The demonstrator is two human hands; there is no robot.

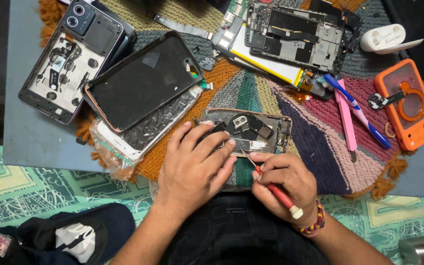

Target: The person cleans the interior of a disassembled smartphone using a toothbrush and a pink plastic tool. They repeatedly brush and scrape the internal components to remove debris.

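Note:
An opened phone body (251, 128) with exposed black and metal parts lies on a multicoloured woven mat (315, 127). My left hand (195, 164) rests flat on its near left part, fingers spread over the components. My right hand (285, 181) grips a small red-handled screwdriver (276, 191), whose thin tip touches the phone's lower edge near the middle. A braided band circles my right wrist.
A black phone case (141, 81) lies over a bagged screen (138, 132); another opened phone (69, 59) lies at the far left. A disassembled frame (295, 34), pink tool (345, 118), blue toothbrush (359, 110), orange case (408, 103), white earbud case (386, 38) lie around. A dark cap (69, 235) sits on the floor.

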